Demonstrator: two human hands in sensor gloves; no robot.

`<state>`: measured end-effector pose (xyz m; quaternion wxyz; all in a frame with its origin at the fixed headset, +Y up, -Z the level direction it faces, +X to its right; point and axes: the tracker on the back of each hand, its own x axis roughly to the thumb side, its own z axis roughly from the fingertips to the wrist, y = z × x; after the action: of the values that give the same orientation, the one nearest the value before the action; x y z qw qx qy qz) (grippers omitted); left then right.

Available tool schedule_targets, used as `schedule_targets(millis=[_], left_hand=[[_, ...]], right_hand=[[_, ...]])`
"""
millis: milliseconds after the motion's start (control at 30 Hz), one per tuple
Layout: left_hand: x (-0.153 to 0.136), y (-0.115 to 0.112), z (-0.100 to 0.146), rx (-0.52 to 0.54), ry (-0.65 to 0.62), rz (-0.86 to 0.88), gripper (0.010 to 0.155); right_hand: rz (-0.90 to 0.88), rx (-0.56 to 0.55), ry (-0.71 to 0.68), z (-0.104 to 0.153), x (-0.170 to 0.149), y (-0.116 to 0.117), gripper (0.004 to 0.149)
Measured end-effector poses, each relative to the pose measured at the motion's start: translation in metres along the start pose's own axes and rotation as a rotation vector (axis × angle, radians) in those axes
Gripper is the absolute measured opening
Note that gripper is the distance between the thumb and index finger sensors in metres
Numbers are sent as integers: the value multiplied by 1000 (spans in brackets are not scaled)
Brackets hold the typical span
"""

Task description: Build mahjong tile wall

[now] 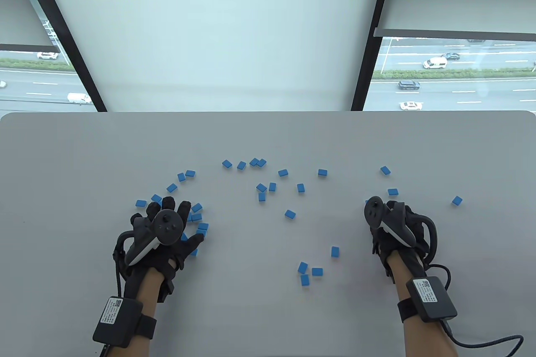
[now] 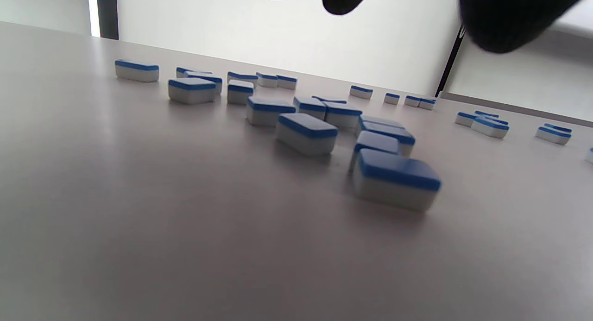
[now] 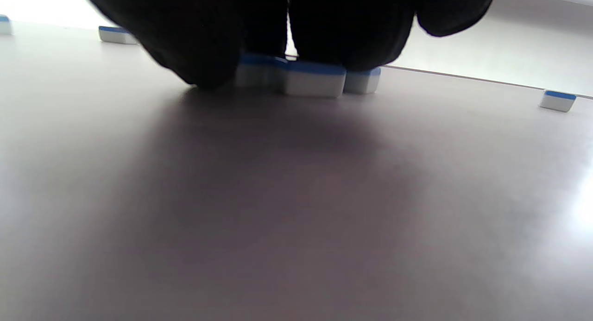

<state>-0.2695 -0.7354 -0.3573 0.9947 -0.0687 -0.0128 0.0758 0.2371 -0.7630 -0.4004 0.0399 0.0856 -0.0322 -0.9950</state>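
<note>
Nearest tile: small blue-backed, white-bodied mahjong tile (image 2: 396,179) lies flat, blue side up, closest in the left wrist view, at the near end of a loose cluster.
Tiles overall: scattered singly and in small groups across the pale grey table (image 1: 268,311); no row built yet.
Left hand (image 1: 165,233): fingers spread and fairly straight above the left cluster, gripping nothing.
Right hand (image 1: 393,227): gloved fingertips (image 3: 352,38) press down on a few touching tiles (image 3: 308,80); whether they pinch them cannot be told.
Handling: tiles look hard, light and smooth, likely to slide easily; best pushed by their short white sides or pinched across them.
</note>
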Motion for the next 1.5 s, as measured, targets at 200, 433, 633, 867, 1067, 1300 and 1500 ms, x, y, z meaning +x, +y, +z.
schedule_targets(millis=[200, 433, 633, 867, 1067, 1300, 1500], left_hand=[[0, 0, 0, -10, 5, -4, 87], [-1, 1, 0, -3, 7, 5, 88], [-1, 1, 0, -1, 7, 2, 88], [-1, 0, 0, -13, 13, -2, 87], [-1, 0, 0, -11, 11, -4, 87], [-1, 0, 0, -13, 10, -2, 87], [0, -1, 0, -13, 8, -4, 88]], right_hand=[[-56, 65, 18, -3, 1, -1, 58], [11, 35, -13, 1, 6, -2, 57], [-30, -56, -84, 16, 14, -26, 57], [-129, -108, -248, 34, 50, -39, 58], [-84, -48, -399, 55, 100, -33, 57], [61, 30, -414, 59, 120, -15, 54], [30, 30, -400, 60, 118, -15, 55]])
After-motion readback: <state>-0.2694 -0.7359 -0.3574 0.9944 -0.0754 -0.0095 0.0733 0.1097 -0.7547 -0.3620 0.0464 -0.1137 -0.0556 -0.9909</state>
